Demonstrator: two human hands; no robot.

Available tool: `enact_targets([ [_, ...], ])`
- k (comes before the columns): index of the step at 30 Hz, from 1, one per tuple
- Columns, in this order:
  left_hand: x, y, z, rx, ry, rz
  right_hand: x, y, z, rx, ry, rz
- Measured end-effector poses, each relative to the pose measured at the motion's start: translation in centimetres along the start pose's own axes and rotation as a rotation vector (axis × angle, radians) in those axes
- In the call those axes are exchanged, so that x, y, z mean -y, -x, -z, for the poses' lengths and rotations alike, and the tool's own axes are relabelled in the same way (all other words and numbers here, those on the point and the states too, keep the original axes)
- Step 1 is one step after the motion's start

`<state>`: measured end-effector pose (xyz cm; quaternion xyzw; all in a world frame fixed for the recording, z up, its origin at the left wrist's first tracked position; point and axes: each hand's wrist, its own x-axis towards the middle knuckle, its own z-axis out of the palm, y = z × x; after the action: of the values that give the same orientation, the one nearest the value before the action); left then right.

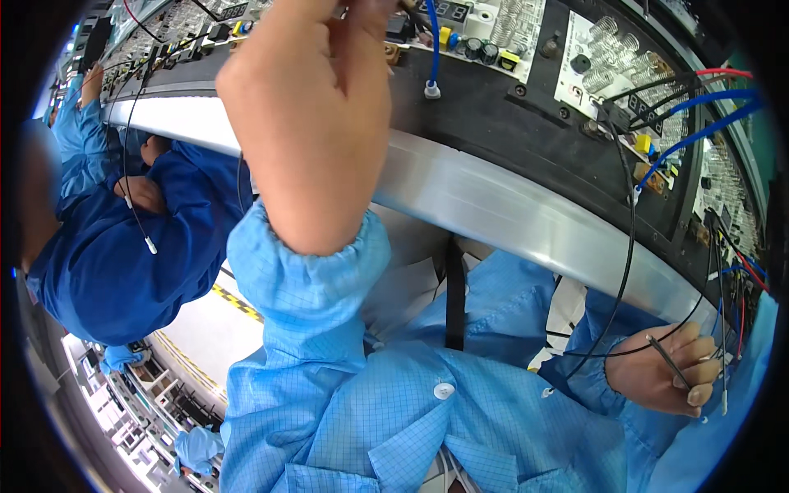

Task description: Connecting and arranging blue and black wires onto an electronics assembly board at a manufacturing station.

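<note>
My left hand (308,123) is raised over the black panel, its fingers bent and pressed together. The upper edge cuts off the fingertips, so what they pinch cannot be made out. Close beside them hangs a blue wire (434,45) with a white connector at its lower end. At the lower right, my right hand (662,370) is curled round a slim metal rod-like tool (668,361); its kind is unclear. A thin black wire (629,255) hangs from the panel beside this hand, and another crosses in front of it.
Circuit boards with coils (612,53) are mounted along the black panel (493,123), with red, blue and black wires. A silver metal rail (485,201) edges it. To my left sits a co-worker in a dark blue sleeve (140,263); another person (82,148) is beyond.
</note>
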<state>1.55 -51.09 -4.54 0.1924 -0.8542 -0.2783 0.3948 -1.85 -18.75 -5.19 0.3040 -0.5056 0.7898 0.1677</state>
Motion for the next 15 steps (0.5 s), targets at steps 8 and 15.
enact_targets([
  [8, -0.3, -0.1, -1.8, 0.006, -0.031, -0.010, -1.0, -0.1, -0.3, -0.004, -0.047, -0.041],
  [15, 0.2, -0.4, -2.4, -0.022, 0.616, -0.032, -0.5, -0.4, -1.0, -0.054, -0.050, -0.066],
])
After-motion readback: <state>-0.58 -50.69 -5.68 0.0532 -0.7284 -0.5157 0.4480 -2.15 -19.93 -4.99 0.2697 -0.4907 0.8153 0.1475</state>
